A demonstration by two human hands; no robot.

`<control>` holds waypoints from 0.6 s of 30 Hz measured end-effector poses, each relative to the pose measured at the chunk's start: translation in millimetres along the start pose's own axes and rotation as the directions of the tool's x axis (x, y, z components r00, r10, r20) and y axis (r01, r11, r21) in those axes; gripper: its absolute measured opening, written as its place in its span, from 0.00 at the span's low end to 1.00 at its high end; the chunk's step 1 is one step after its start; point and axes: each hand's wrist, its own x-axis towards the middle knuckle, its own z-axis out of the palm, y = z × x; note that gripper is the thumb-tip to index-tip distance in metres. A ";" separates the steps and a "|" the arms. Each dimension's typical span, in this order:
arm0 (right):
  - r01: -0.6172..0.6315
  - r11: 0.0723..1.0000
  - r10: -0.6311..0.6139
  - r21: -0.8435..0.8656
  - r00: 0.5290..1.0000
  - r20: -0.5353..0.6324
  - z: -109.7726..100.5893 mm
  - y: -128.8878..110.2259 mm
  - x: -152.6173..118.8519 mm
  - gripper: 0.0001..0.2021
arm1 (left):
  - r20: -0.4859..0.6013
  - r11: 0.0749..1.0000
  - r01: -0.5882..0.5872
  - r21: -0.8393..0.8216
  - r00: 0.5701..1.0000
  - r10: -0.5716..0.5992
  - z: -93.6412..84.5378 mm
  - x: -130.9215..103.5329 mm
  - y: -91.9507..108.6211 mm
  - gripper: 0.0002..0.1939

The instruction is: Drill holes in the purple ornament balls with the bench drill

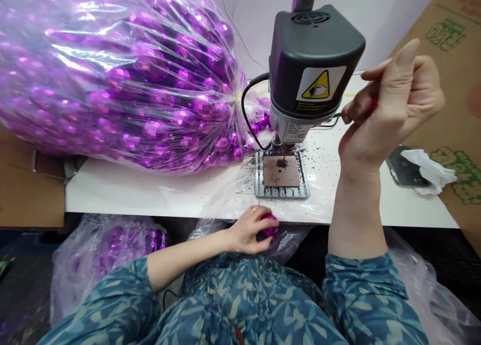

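In my left hand (251,231), held low at the table's front edge, is a shiny purple ball (269,226), gripped by the fingers and thumb. My right hand (394,97) is raised beside the dark grey bench drill press (293,49). Its fingers are curled round the drill's lever (337,115); a bit of red shows between them. Under the drill head, a brown square plate (281,177) lies on the slotted metal base (259,191). Dark shavings are scattered over the plate, the base and the table. The drill's tip is mostly hidden behind dark debris.
A large clear bag of purple faceted balls (150,84) fills the left of the white table (169,200). Another bag (108,250) sits below. A phone (404,167) with crumpled tissue (432,169) lies right, near a cardboard box (454,99). A black cable (245,104) loops beside the drill.
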 end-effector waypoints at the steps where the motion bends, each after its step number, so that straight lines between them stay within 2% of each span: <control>1: 0.001 1.000 -0.002 0.015 1.000 0.001 -0.4 0.2 -0.2 0.26 | 0.064 1.000 -0.003 0.005 0.998 0.002 -3.1 -11.5 4.4 0.22; 3: 0.003 0.999 -0.003 0.042 1.000 -0.003 -0.4 0.5 -0.1 0.26 | 0.118 0.999 -0.002 -0.033 0.993 0.006 -9.8 -23.1 3.0 0.24; 5: 0.019 0.998 -0.019 0.062 1.000 -0.010 -0.2 0.9 0.2 0.25 | 0.056 0.997 0.016 -0.071 0.998 -0.012 -17.6 -16.9 -13.6 0.19; 7: 0.023 0.998 -0.023 0.061 1.000 -0.009 -0.3 0.9 -0.1 0.21 | -0.075 0.995 0.094 -0.031 0.993 -0.096 -27.7 5.7 -44.1 0.12; 10: -0.002 0.999 0.002 0.033 1.000 -0.001 -1.2 0.2 -1.1 0.17 | -0.194 0.958 0.261 0.116 0.952 -0.235 -47.4 56.5 -103.4 0.09; 12: -0.011 1.000 0.011 0.025 1.000 0.005 -2.0 -0.6 -1.6 0.17 | -0.170 0.956 0.258 0.141 0.957 -0.234 -59.8 89.3 -139.9 0.14; 14: -0.014 0.999 0.014 0.029 1.000 0.009 -2.9 -1.0 -1.8 0.18 | -0.083 0.959 0.225 0.173 0.973 -0.214 -67.6 113.9 -165.8 0.21; 16: -0.014 0.999 0.013 0.029 1.000 0.016 -3.6 -1.1 -1.9 0.18 | -0.014 0.946 0.215 0.242 0.976 -0.218 -70.1 128.8 -178.7 0.27; 18: -0.010 1.000 0.009 0.027 1.000 0.015 -4.3 -0.9 -2.1 0.18 | -0.014 0.910 0.242 0.336 0.968 -0.252 -69.5 136.1 -180.7 0.29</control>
